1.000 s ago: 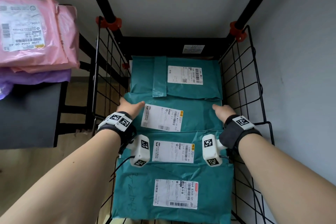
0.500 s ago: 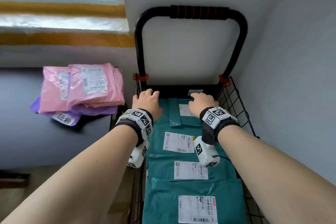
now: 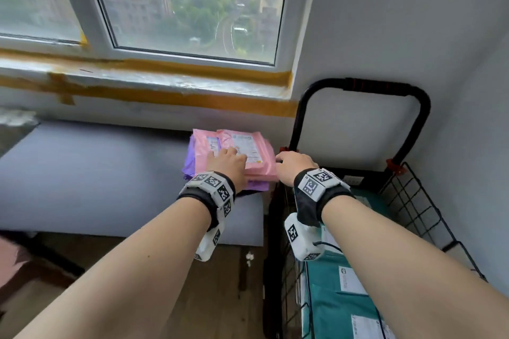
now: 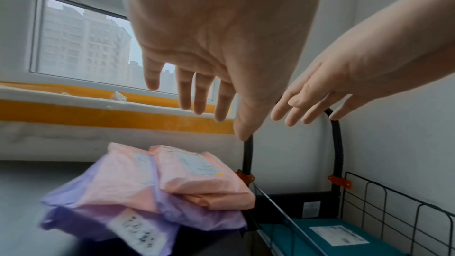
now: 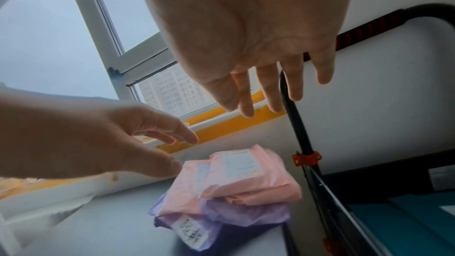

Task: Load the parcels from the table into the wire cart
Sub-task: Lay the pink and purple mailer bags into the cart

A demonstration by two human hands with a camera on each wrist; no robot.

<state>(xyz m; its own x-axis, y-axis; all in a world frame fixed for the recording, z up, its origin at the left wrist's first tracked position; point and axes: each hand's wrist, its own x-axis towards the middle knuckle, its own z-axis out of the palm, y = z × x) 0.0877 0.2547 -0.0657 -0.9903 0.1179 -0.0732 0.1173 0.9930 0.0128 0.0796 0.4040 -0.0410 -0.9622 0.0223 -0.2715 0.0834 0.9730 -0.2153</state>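
Observation:
A stack of pink parcels [image 3: 248, 151] on top of purple ones [image 3: 190, 162] lies at the right end of the grey table [image 3: 110, 173], next to the black wire cart [image 3: 413, 201]. Several teal parcels [image 3: 338, 297] lie flat in the cart. My left hand [image 3: 228, 159] hovers just over the pink stack, fingers straight and spread [image 4: 197, 94], holding nothing. My right hand [image 3: 292, 165] is above the stack's right edge beside the cart's corner, also open and empty [image 5: 265, 89]. In the wrist views the top pink parcel [image 4: 197, 172] [image 5: 241, 172] sits below both palms, untouched.
The cart's tall handle [image 3: 358, 85] with orange clamps [image 3: 395, 166] rises against the white wall behind the hands. A window sill with yellow tape [image 3: 165, 85] runs along the table's far side. Wooden floor [image 3: 192, 283] shows below the table's front edge.
Both hands left the teal parcels in the cart, rose and swung left to the pink stack on the table. The head view turned up and left with them.

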